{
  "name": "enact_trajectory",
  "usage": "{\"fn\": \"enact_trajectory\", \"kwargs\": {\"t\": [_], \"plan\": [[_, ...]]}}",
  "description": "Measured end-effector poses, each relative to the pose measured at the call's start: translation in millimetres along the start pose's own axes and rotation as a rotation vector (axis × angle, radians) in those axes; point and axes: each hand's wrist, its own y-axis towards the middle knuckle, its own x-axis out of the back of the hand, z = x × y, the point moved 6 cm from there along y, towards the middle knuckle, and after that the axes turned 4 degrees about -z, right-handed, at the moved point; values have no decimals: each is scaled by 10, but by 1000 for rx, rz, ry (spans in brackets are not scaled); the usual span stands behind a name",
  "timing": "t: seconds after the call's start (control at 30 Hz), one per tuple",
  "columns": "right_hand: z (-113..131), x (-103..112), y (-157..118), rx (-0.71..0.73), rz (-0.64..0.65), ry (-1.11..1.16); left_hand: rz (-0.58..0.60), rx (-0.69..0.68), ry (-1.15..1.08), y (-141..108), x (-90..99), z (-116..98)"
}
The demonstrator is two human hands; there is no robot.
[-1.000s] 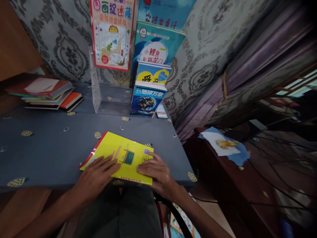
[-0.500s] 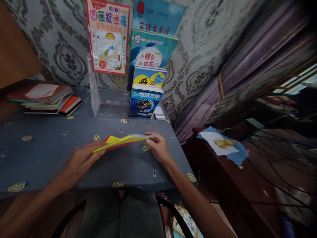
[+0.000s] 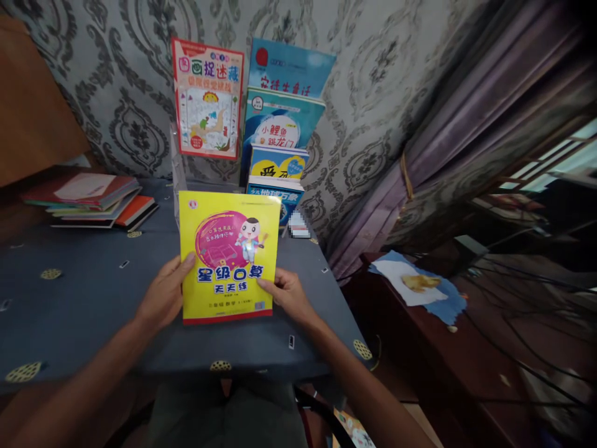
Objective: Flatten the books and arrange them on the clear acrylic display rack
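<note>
A yellow workbook (image 3: 228,249) with a pink circle and a cartoon child on its cover is held upright above the table, its front facing me. My left hand (image 3: 168,289) grips its left edge, thumb on the cover. On the opposite edge, my right hand (image 3: 286,292) pinches the lower right side, thumb in front and fingers behind. Behind the workbook stands a clear display rack (image 3: 178,168), partly hidden. It bears a red-bordered picture book (image 3: 208,99) on the left and several blue books in tiers on the right, among them a teal book (image 3: 284,118).
A stack of books (image 3: 93,196) lies at the table's left. The table (image 3: 93,311) has a dark blue patterned cloth. To the right, a dark red cabinet (image 3: 401,336) carries a blue cloth (image 3: 448,311), white paper and cables. A purple curtain (image 3: 438,130) hangs at the back right.
The workbook was nearly edge-on and low; now it is tilted upright with its full cover toward me. Both hands have kept hold of it. My view has shifted slightly upward.
</note>
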Motion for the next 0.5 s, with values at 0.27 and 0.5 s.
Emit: {"fn": "enact_trajectory", "kwargs": {"t": [0.27,0.5], "plan": [[-400,202,-192,-266,-65,46,102,96,281,417,215,501],[-377,278,-188,-339,-49,-111,217,-229,1127,675,283,359]]}}
